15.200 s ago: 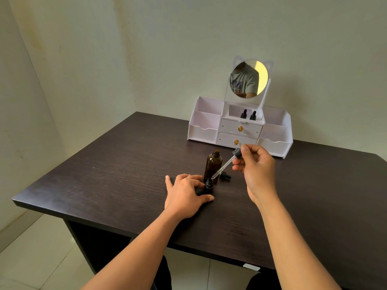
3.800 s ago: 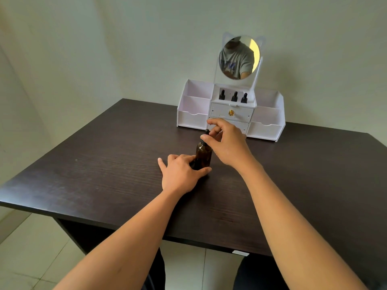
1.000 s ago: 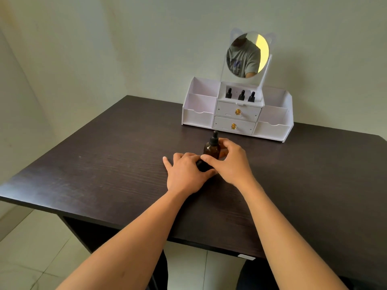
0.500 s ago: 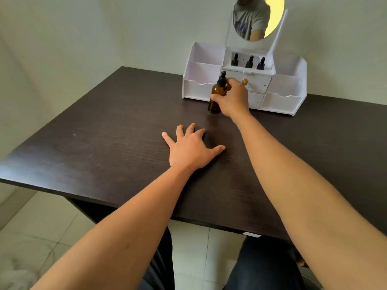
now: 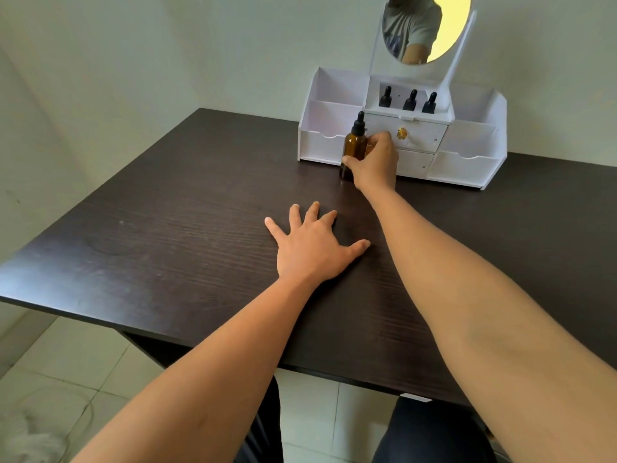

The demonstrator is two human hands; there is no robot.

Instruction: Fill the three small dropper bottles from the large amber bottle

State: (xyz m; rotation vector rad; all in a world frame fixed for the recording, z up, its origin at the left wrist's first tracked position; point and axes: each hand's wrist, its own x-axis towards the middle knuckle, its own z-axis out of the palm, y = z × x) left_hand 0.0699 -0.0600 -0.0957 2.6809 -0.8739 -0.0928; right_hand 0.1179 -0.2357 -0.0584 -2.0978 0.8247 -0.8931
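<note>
The large amber bottle, capped with its black dropper top, stands upright on the dark table just in front of the white organizer. My right hand grips the bottle's lower body from the right side. Three small dropper bottles stand in a row in the organizer's top middle compartment, only their black tops showing. My left hand lies flat on the table with fingers spread, holding nothing.
The organizer has open side bins, two drawers with a gold knob, and a round mirror on top. It stands against the back wall. The table's near edge runs below my forearms, with tiled floor beneath.
My right hand has set the amber bottle lower, close against the organizer's front. My left hand stays flat on the table. The three small bottles have not moved.
</note>
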